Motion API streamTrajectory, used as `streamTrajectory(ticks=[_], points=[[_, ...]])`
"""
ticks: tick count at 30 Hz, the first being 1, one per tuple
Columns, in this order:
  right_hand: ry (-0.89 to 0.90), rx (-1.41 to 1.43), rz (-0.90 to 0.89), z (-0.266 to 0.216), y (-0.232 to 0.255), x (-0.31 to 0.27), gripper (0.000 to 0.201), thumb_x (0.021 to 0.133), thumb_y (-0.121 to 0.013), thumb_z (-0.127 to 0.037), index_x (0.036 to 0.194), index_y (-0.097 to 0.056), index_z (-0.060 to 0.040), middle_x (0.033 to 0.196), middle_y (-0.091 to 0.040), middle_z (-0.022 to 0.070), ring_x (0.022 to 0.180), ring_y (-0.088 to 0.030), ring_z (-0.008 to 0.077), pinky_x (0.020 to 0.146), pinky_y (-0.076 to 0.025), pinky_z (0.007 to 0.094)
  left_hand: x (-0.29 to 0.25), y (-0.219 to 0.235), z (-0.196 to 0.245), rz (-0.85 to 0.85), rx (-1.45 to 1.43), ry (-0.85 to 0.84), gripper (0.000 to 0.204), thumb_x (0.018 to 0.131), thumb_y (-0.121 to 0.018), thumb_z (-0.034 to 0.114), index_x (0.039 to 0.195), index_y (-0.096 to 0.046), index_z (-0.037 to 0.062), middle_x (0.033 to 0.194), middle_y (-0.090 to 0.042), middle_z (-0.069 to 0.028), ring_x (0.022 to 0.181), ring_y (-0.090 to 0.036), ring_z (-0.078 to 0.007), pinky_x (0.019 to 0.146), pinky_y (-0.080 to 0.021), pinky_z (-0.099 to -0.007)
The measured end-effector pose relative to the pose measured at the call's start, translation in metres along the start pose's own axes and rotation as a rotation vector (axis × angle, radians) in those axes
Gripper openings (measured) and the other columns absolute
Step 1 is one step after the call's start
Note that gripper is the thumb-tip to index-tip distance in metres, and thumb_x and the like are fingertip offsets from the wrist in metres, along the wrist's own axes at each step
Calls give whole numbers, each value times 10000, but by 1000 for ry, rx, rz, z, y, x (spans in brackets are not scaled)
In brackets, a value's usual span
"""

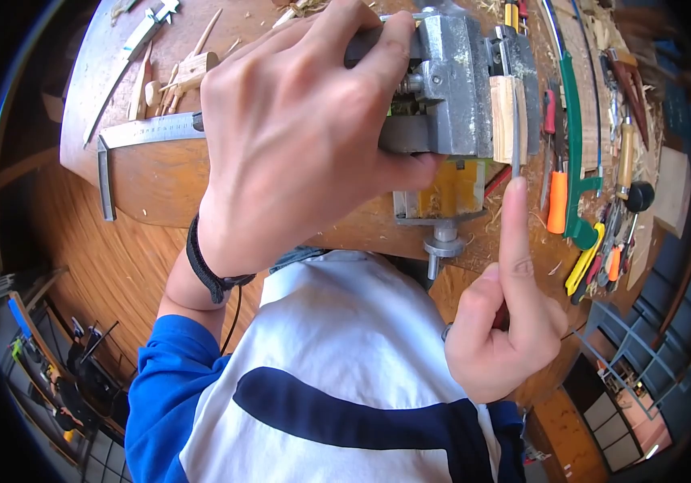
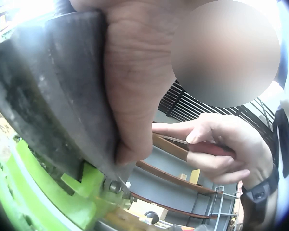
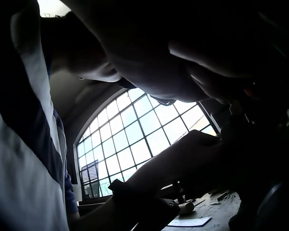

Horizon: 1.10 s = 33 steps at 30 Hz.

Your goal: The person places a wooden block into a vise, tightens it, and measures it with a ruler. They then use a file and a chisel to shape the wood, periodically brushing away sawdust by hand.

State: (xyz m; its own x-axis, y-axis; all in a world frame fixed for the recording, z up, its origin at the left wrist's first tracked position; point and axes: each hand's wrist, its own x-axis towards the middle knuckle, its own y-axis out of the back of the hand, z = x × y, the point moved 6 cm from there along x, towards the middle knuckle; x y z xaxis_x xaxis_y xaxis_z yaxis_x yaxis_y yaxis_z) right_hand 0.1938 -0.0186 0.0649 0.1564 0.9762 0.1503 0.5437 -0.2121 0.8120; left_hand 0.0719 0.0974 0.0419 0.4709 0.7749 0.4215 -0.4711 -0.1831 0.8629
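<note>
In the head view, a small pale wood block (image 1: 503,121) is clamped upright in a grey metal vise (image 1: 452,88) at the bench edge. My left hand (image 1: 297,137) grips the body of the vise, thumb on the near side and fingers over the far side. The vise's dark metal (image 2: 62,86) is close up in the left wrist view. A slim metal file (image 1: 516,137) lies along the block. My right hand (image 1: 511,322) holds it, index finger stretched out along it and the other fingers curled. The handle is mostly hidden in the palm.
A steel square (image 1: 152,130) and carved wood pieces (image 1: 192,72) lie left of the vise. Right of it are a green-handled saw (image 1: 577,161), an orange-handled tool (image 1: 557,201), a yellow cutter (image 1: 585,258) and other tools. Wood shavings are scattered around.
</note>
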Motion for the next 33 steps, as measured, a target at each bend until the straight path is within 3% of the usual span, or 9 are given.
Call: streamTrajectory(ticks=[6, 9, 12, 15, 21, 27, 33], points=[[16, 42, -2, 0, -6, 14, 575, 773, -424, 60, 1330, -568, 64, 1143, -703, 195, 453, -509, 81, 459, -404, 242, 0, -1, 0, -1, -21, -7, 722, 504, -841, 306, 1196, -702, 152, 1030, -672, -11, 804, -686, -212, 689, -545, -345], [76, -49, 50, -1, -4, 2, 566, 794, -433, 46, 1345, -559, 55, 931, -727, 167, 470, -475, 55, 465, -391, 232, 0, -1, 0, -2, -17, -6, 719, 506, -840, 307, 1194, -702, 151, 1031, -672, -11, 806, -685, -213, 690, -545, -346], [-59, -14, -53, 1, -1, -1, 581, 790, -434, 50, 1358, -552, 47, 713, -640, 114, 476, -465, 54, 468, -385, 229, -1, -1, -1, 5, -15, 1, 715, 507, -840, 307, 1192, -703, 150, 1031, -672, -11, 808, -685, -214, 691, -545, -347], [-60, 3, -16, -2, -4, 18, 609, 762, -431, 51, 1358, -555, 46, 610, -547, 74, 464, -460, 61, 459, -383, 235, 0, -1, 0, 6, -14, -15, 712, 509, -839, 308, 1189, -703, 148, 1031, -672, -11, 810, -685, -215, 692, -545, -347], [17, -19, 30, 1, -1, -1, 608, 776, -433, 62, 1370, -557, 18, 597, -459, 29, 496, -404, 51, 481, -365, 222, 4, 1, 7, -19, 48, -38, 701, 514, -837, 306, 1183, -703, 146, 1031, -672, -15, 823, -684, -216, 698, -547, -349], [-62, 31, -21, -1, -2, 17, 611, 765, -431, 66, 1360, -560, 30, 615, -504, 52, 469, -429, 71, 478, -383, 231, 0, -1, 2, 10, -30, 5, 702, 517, -840, 313, 1184, -700, 144, 1030, -672, -17, 822, -685, -224, 699, -548, -354], [-14, -24, 15, 0, 0, -4, 614, 787, -443, 63, 1386, -554, -15, 614, -480, 32, 506, -428, 65, 508, -390, 226, 5, 3, 9, 5, 58, -44, 704, 519, -844, 315, 1187, -700, 146, 1036, -674, -17, 814, -686, -222, 697, -553, -351]])
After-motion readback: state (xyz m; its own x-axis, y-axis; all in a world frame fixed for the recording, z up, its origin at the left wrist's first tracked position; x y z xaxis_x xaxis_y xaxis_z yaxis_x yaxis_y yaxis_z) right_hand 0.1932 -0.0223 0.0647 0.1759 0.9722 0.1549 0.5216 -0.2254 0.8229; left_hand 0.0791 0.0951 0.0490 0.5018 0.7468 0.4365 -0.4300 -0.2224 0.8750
